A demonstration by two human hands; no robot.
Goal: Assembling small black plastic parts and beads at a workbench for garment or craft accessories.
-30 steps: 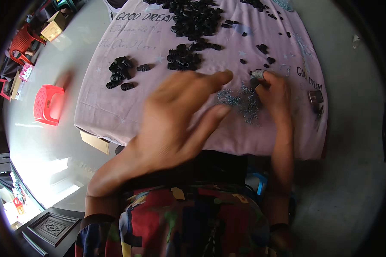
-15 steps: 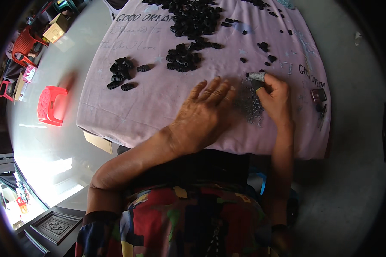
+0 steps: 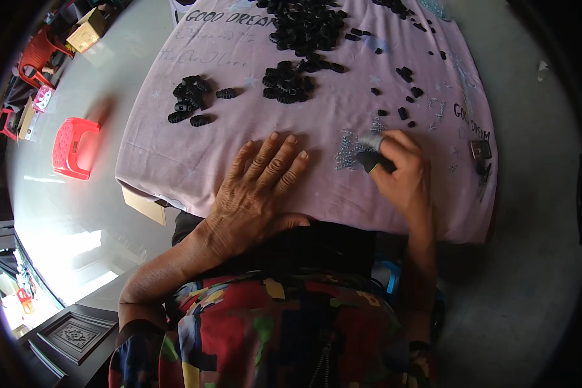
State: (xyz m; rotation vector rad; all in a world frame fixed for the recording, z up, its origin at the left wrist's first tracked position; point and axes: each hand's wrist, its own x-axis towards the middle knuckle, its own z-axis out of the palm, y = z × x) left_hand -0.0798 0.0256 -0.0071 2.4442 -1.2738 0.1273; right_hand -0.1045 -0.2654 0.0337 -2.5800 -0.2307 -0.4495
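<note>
My left hand (image 3: 258, 194) lies flat on the pink cloth (image 3: 220, 149), fingers spread and holding nothing. To its right, my right hand (image 3: 402, 169) is bent over a scatter of small shiny metal pieces (image 3: 349, 154). A black cover with a yellowish edge sits on its thumb, and a grey wrap on its index finger. Those two fingertips are at the pieces; the index tip is smeared by motion, so a grip cannot be made out. Just beyond the right hand lie a few small black parts (image 3: 403, 113).
Ridged black parts form a big heap (image 3: 307, 29) at the back, a smaller pile (image 3: 288, 82) and a left cluster (image 3: 189, 97). A small dark box (image 3: 480, 149) lies near the right edge. On the floor at left stands a red plastic stool (image 3: 76, 149).
My left hand has drawn back leftward, away from the metal pieces. My right hand has come down and nearer, onto them, and they now lie farther left. The view has shifted slightly.
</note>
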